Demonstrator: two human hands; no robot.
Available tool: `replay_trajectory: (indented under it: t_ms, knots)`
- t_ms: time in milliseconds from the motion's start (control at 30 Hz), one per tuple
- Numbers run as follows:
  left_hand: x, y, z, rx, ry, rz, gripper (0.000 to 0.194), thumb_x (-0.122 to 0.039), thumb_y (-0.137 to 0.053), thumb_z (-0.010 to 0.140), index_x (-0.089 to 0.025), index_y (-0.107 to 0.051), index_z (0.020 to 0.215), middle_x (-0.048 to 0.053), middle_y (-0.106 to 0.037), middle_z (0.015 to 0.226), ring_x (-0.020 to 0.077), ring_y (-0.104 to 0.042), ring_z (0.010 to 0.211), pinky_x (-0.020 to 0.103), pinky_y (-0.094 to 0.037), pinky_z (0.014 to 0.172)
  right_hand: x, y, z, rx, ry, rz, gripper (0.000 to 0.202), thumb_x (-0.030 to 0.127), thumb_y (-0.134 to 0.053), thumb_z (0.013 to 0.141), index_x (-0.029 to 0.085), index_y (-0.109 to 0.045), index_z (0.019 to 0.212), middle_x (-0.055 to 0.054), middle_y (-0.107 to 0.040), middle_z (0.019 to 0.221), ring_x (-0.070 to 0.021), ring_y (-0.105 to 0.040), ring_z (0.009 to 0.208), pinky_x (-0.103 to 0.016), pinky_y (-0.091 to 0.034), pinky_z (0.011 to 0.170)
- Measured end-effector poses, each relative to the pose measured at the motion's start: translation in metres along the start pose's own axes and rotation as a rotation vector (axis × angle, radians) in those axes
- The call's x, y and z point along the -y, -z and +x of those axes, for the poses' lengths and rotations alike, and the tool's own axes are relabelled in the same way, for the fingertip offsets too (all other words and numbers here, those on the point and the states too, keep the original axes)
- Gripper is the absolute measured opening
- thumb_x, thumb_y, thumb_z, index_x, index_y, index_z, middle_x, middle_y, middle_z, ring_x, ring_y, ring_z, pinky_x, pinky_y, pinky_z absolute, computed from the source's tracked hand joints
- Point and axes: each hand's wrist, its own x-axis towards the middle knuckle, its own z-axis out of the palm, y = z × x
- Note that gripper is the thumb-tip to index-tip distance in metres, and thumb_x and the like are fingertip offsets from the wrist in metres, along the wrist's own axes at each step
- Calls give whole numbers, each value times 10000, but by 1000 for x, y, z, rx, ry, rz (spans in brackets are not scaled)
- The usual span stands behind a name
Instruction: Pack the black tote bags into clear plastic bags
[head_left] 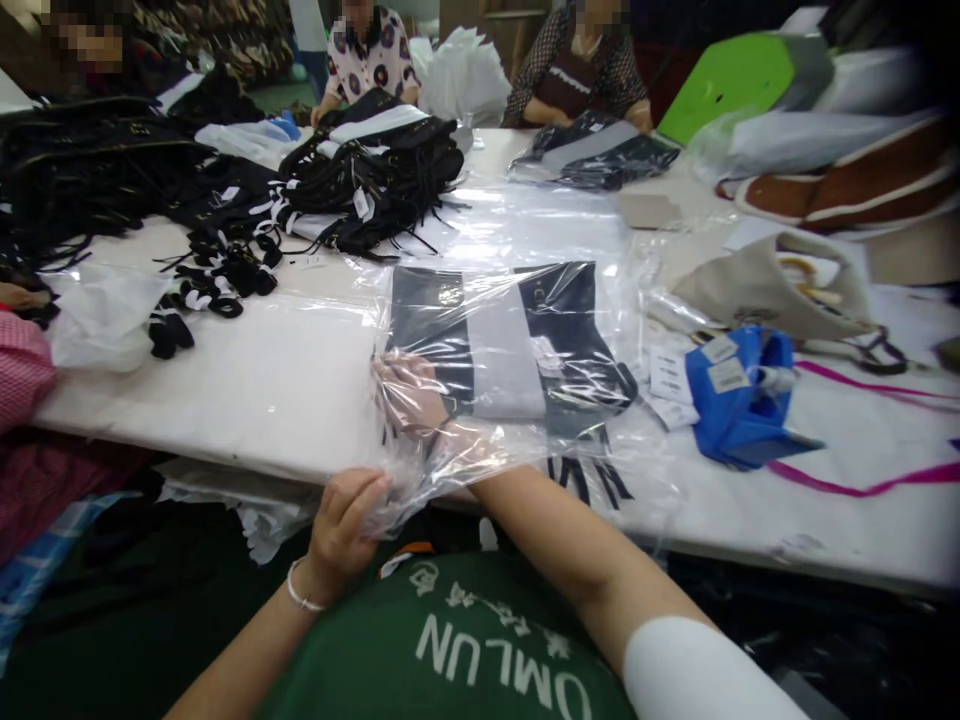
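Note:
A black bag (566,310) with a pale grey band (504,350) across its middle lies inside a clear plastic bag (626,290) on the table. My right hand (409,395) is inside the plastic, at the left edge of the black bag, with its fingers bent around that edge. Dark straps (592,470) hang toward the table's front edge. Just below and left, my left hand (349,515) pinches the open edge of the plastic between thumb and fingers.
Piles of black bags (375,170) cover the back left of the white table (247,390). At right are a blue container (739,400), pink ribbon (870,490), a beige pouch (780,290) and brown bags (847,185). People sit across the table and at left.

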Motion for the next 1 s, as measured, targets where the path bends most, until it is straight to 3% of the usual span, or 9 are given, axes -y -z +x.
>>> replay_trajectory:
  t_ms: [100,233,400,533,633,767,867,933,1000]
  knots:
    - [20,6,-27,85,194,130,485,-195,-592,911,-238,-522,1390,123,-640,1271,270,-628,1148,453,-528,997,-14,-20,-6,57,-17,-123,509,354,-508,973,255,-426,1466,-38,-303,1608,-348,-184,1484,-595,-189,1175]
    - [35,9,-64,231,263,125,419,-168,-466,968,-248,-543,1373,59,-718,1140,185,-705,968,313,-583,859,-34,-46,19,158,-79,-215,449,225,-403,990,272,-501,1425,-2,-299,1607,-334,-173,1494,-587,-208,1169]
    - [32,18,-81,202,231,208,442,-209,-524,963,-227,-515,1405,75,-715,1181,164,-725,869,262,-566,787,-41,-33,41,155,-104,-198,474,240,-398,994,261,-449,1465,-33,-314,1602,-306,-213,1486,-557,-244,1160]
    - [30,28,-85,165,299,453,406,-259,-579,938,-224,-596,1343,52,-767,949,115,-635,541,225,-459,541,-53,-4,-21,109,-68,-209,494,344,-406,1007,288,-395,1497,-5,-293,1611,-288,-139,1511,-539,-146,1206]
    - [28,31,-82,230,398,514,405,-304,-561,943,-205,-610,1332,55,-760,831,120,-613,514,218,-409,523,-79,15,-59,126,-67,-214,501,296,-435,992,298,-400,1492,7,-338,1592,-287,-148,1511,-559,-94,1216]
    - [27,33,-64,316,511,447,447,-359,-507,956,-197,-580,1366,90,-759,926,147,-643,580,236,-429,577,-109,25,-42,176,-99,-191,520,251,-494,958,325,-423,1467,40,-361,1577,-285,-208,1497,-577,-111,1211]
    - [29,36,-55,302,682,367,523,-409,-498,940,-210,-516,1424,62,-742,857,170,-655,649,253,-463,630,-112,33,-36,201,-144,-187,561,295,-555,929,287,-426,1474,8,-372,1573,-297,-244,1485,-545,-185,1207]
    - [31,35,-55,282,857,208,598,-444,-501,920,-206,-453,1467,19,-703,757,158,-624,612,256,-484,627,-112,43,-69,146,-150,-211,573,333,-528,947,249,-396,1498,-15,-362,1579,-271,-231,1492,-483,-223,1211]
    - [33,31,-59,209,1025,24,658,-472,-494,899,-171,-423,1479,-7,-653,691,137,-565,534,255,-493,584,-118,57,-130,44,-220,-285,554,353,-450,982,232,-366,1516,-28,-342,1589,-246,-204,1502,-465,-235,1210]
